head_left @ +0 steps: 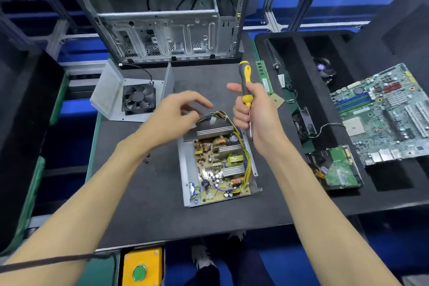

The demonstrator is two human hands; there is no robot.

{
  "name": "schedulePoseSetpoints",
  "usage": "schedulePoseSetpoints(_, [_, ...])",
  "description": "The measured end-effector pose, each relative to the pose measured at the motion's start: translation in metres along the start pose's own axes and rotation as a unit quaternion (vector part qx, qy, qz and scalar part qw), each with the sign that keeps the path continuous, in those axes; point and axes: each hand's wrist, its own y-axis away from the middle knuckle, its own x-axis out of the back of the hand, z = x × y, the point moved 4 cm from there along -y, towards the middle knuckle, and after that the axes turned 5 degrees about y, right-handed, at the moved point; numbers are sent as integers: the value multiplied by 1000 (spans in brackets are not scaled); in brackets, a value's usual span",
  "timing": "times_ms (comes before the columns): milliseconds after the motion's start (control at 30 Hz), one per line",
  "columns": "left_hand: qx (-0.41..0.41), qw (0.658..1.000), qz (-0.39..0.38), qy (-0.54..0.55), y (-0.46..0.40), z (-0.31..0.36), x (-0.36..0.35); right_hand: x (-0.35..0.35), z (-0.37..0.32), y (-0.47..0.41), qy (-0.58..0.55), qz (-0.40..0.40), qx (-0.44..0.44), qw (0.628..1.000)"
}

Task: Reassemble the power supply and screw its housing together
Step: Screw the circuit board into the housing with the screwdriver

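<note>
While the right hand (251,109) grips the screwdriver (246,87), the left hand (178,111) hovers loose and empty over the open power supply (220,165) mid-desk; fan cover (137,97) goes on next, I'd guess.

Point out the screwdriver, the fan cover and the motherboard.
screwdriver (246,83): head view, on its yellow-black handle.
fan cover (138,99): head view, on the black fan's hub.
motherboard (383,114): head view, mid-board.

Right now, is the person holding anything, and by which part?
The right hand holds a screwdriver by its yellow-and-black handle, tip down. The left hand holds nothing.
</note>
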Motion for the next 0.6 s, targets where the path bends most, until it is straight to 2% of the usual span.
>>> schedulePoseSetpoints(67, [53,995,86,21,5,-14,27,-18,-2,0,-13,-24,0,1000])
schedulePoseSetpoints(133, [107,985,138,17,11,-34,50,-37,-1,-1,-27,-33,-9,999])
schedulePoseSetpoints(300, [214,964,157,-34,35,-84,72,-77,8,-7,-165,-67,-34,983])
schedulePoseSetpoints(400, [224,959,152,-83,44,-104,69,-95,14,-12,-188,-87,-53,977])
schedulePoseSetpoints(600, [190,959,140,-159,42,-120,52,-114,23,-23,-201,-87,-64,974])
